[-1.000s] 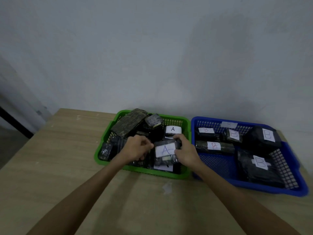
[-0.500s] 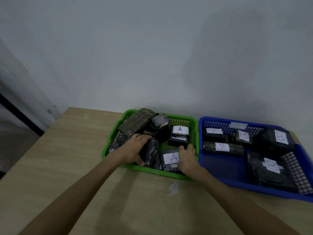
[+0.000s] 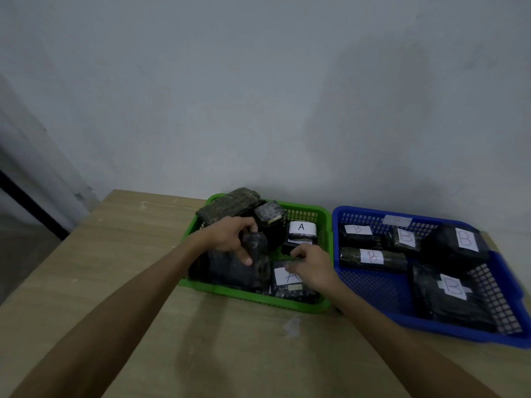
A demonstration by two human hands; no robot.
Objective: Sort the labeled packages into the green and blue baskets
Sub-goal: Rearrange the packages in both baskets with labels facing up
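The green basket (image 3: 253,297) holds several black wrapped packages. My left hand (image 3: 227,237) is shut on a dark unlabelled-looking package (image 3: 256,248) standing upright in the basket's middle. My right hand (image 3: 314,268) hovers with curled fingers over the far edge of a flat package labelled A (image 3: 283,280) at the basket's front right; motion blur hides whether it grips. Another A package (image 3: 301,228) sits at the back right. The blue basket (image 3: 431,328) holds several packages marked B (image 3: 372,257).
Both baskets sit side by side on a wooden table (image 3: 138,254) against a grey wall. A big brownish wrapped block (image 3: 230,203) leans over the green basket's back left rim. The table's left edge (image 3: 86,222) drops to the floor.
The A package went down flat at the basket's front right. My right hand moved from its right side to above it. My left hand took up the dark package and raised it a little.
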